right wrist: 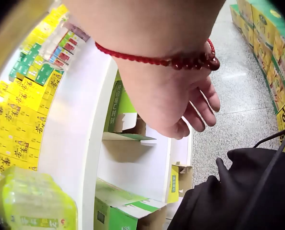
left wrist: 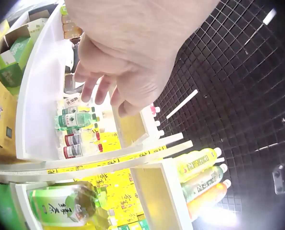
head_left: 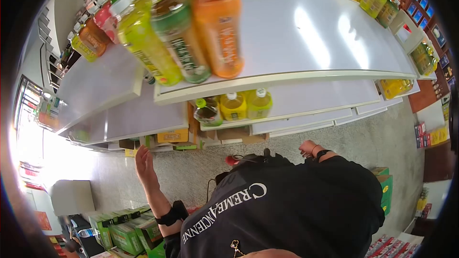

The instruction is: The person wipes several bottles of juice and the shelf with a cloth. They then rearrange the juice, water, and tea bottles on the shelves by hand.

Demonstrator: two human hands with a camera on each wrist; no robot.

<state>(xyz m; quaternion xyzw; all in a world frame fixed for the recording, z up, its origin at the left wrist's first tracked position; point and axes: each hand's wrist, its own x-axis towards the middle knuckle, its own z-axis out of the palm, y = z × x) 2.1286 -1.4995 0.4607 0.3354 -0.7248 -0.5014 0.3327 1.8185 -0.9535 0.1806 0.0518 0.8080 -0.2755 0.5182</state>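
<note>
My left hand [head_left: 145,162] hangs in front of the shelf unit at the left of the head view. In the left wrist view its fingers are loosely bent around nothing. Beside the shelves, my right hand [head_left: 310,149] hangs low near the body. A red beaded bracelet [right wrist: 180,63] circles that wrist, and its relaxed fingers hold nothing. On the top shelf [head_left: 296,62] stand an orange bottle [head_left: 222,28], a green-labelled bottle [head_left: 180,36] and a yellow-green bottle [head_left: 148,43]. Three bottles, one of them a yellow bottle [head_left: 233,107], are on the shelf below.
Green cartons [head_left: 126,236] are stacked on the floor at lower left. More cartons [right wrist: 264,38] line the right side in the right wrist view. An open green box [right wrist: 128,211] sits on a lower shelf. Grey floor [head_left: 382,143] lies between shelves and body.
</note>
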